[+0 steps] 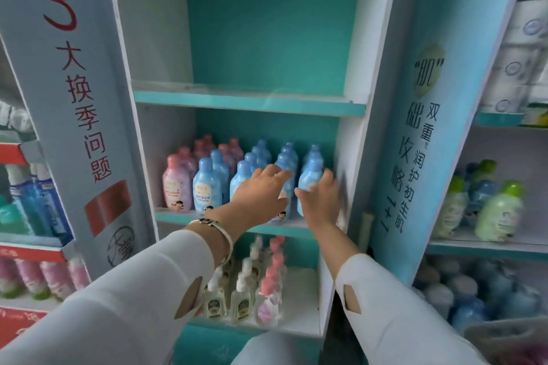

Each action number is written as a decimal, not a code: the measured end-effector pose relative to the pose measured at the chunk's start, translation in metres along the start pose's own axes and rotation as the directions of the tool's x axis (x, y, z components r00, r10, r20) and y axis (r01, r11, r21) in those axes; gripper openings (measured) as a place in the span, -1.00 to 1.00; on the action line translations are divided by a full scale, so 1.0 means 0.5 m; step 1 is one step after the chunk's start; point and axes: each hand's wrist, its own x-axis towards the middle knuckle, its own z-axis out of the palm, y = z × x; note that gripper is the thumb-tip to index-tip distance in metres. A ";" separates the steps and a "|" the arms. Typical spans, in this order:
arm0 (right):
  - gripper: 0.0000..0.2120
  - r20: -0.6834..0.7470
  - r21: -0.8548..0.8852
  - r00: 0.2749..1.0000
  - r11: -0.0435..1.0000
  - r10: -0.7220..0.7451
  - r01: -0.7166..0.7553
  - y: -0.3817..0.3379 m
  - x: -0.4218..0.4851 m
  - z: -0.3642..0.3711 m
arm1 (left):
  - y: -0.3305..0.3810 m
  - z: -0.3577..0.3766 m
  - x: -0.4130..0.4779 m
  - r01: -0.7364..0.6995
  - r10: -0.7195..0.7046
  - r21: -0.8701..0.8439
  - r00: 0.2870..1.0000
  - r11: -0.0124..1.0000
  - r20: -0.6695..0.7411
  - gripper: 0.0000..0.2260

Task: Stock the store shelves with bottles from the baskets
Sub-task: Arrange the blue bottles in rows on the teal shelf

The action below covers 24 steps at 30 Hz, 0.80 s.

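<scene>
Our right hand (pixel 321 201) gripped a blue bottle (pixel 308 179) at the front lip of the middle shelf (pixel 178 216), just beside its right wall (pixel 347 151), as our left hand (pixel 261 191) lay spread over the neighbouring bottle (pixel 280 215). We counted four blue bottles and one pink bottle (pixel 175 187) along the front row, with open headroom above the caps.

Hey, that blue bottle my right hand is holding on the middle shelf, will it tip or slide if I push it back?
Likely stiff: the blue bottle looks like moulded plastic, undented in the right hand. Tall on a narrow base, it may tip if pushed high, though the blue bottles behind would probably stop it.
</scene>
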 end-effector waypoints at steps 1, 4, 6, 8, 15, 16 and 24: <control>-0.46 0.014 -0.007 1.000 1.000 0.011 -0.011 0.006 0.006 0.010 | -0.002 0.004 0.006 0.002 -0.002 0.019 1.000 1.000 -0.004 -0.50; -0.51 0.021 -0.012 1.000 1.000 0.021 -0.021 0.020 0.020 0.032 | -0.007 0.015 0.024 0.012 -0.010 0.060 0.999 0.998 -0.034 -0.51; -0.47 0.023 -0.042 1.000 0.999 0.013 -0.012 0.027 0.029 0.043 | -0.013 0.023 0.034 0.013 -0.009 0.072 0.999 0.997 -0.052 -0.52; -0.43 0.032 -0.059 0.999 0.998 0.017 -0.015 0.031 0.036 0.049 | -0.018 0.030 0.039 0.014 -0.010 0.066 0.999 0.998 -0.049 -0.54; -0.26 0.007 -0.024 1.000 1.000 0.009 -0.009 0.024 0.014 0.040 | -0.030 0.045 0.011 0.009 -0.008 0.021 0.998 1.000 -0.068 -0.57; -0.28 -0.017 -0.031 1.000 0.999 -0.022 0.021 0.019 0.004 0.037 | -0.034 0.046 0.001 0.013 -0.012 0.022 0.997 1.000 -0.071 -0.58; -0.78 0.058 -0.037 0.895 0.895 -0.442 0.444 -0.033 -0.155 0.038 | -0.120 0.053 -0.129 0.124 -0.123 0.009 0.991 0.992 -0.054 -0.71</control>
